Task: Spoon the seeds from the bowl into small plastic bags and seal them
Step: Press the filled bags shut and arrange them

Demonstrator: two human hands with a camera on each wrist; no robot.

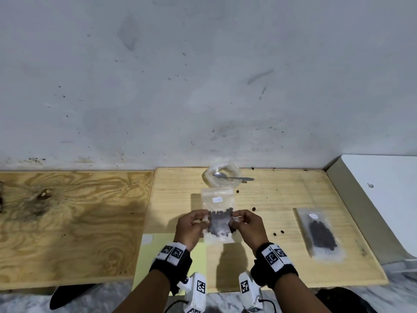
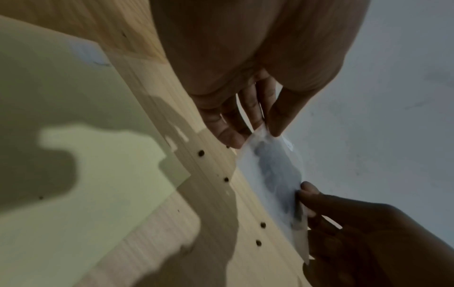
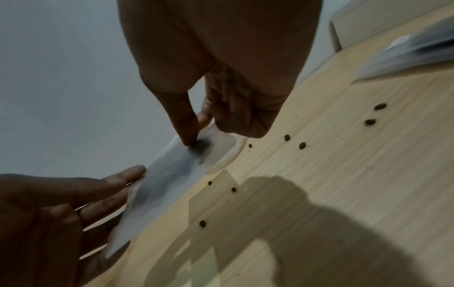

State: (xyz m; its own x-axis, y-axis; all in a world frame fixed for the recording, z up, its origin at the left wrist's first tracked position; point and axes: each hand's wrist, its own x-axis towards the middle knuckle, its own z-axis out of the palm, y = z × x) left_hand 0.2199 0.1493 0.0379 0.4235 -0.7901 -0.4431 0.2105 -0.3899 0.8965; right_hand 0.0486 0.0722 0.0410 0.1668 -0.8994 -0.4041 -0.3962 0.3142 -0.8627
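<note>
A small clear bag of dark seeds [image 1: 220,224] is held just above the light wooden board. My left hand [image 1: 200,220] pinches its left edge and my right hand [image 1: 237,219] pinches its right edge. In the left wrist view the left hand [image 2: 266,129] pinches the bag [image 2: 277,174] between thumb and fingers. In the right wrist view the right hand [image 3: 199,132] pinches the bag [image 3: 172,174] the same way. The clear bowl [image 1: 209,175] stands at the back by the wall, with the metal spoon [image 1: 232,178] lying in it.
Empty clear bags [image 1: 217,197] lie between the bowl and my hands. A filled bag [image 1: 320,233] lies flat at the right. Loose seeds [image 1: 278,233] dot the board. A yellow sheet [image 1: 171,256] lies at the front left, a white box [image 1: 383,188] at the right.
</note>
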